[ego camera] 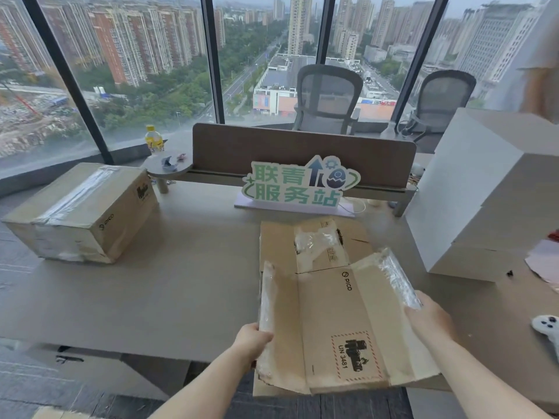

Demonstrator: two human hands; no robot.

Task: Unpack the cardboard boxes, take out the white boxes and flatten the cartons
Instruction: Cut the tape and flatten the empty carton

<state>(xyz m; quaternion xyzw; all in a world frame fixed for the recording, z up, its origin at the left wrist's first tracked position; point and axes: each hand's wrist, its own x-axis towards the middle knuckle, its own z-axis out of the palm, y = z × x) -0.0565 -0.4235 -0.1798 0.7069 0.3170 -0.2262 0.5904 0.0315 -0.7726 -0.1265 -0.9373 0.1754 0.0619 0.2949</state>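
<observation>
Head view: creased, tape-edged flattened carton [332,322].

At the right edge of the frame, a white game controller [547,328] is cut off, as are pink papers [544,261] above it. At upper right a blurred person [541,55] runs out of view. The left hand's fingers [263,335] disappear behind the flattened carton [329,328]. Small objects on the round side shelf [169,167], upper centre-left, are too small to tell.
</observation>
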